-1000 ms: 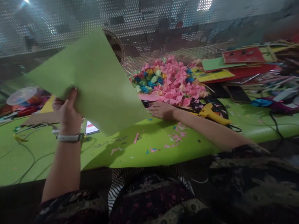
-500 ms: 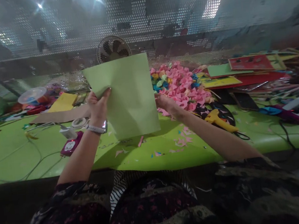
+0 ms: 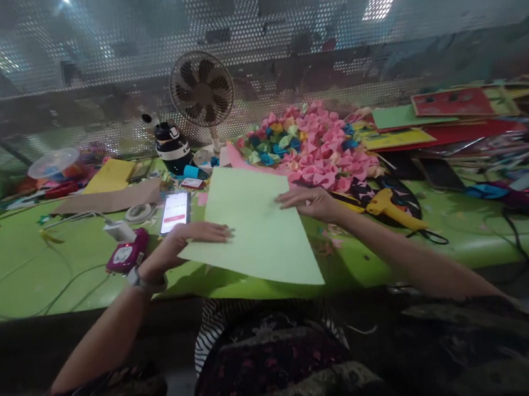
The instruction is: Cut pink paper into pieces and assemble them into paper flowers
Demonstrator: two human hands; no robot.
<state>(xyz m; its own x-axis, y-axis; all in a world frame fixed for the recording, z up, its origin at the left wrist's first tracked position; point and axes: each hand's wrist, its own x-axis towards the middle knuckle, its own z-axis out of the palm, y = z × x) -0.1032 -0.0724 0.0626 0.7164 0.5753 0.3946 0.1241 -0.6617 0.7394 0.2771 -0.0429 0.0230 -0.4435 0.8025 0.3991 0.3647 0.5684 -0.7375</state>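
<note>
Fingers (image 3: 214, 231) unclenched over green paper (image 3: 260, 242)
Left hand (image 3: 192, 232), nine o'clock, lies flat; right hand (image 3: 315, 204), two o'clock, pinch unclear. Likely light, floppy; opposite edges suit holding.

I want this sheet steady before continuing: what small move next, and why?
I would probably slide the light green sheet slightly away from the front edge of the table, using the left hand and right hand. It lies askew, its near right corner is close to that edge, and shadow beneath suggests it isn't fully flat.
</note>
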